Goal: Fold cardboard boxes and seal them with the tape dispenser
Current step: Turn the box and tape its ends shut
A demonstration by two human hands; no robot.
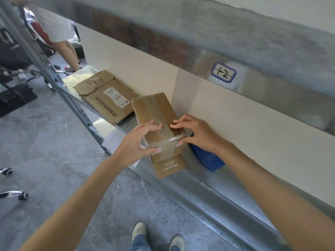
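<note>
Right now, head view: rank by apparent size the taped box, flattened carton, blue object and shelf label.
1-2. taped box and flattened carton: they look alike, and the box is nearer, so no ranking.
3. blue object, partly hidden behind the right hand.
4. shelf label, smallest.

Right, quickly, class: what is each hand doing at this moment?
Left hand: grips the cardboard box, fingers on top, thumb on its near end.
Right hand: grips the same box, fingers over the barcode, thumb at the near edge.
</note>
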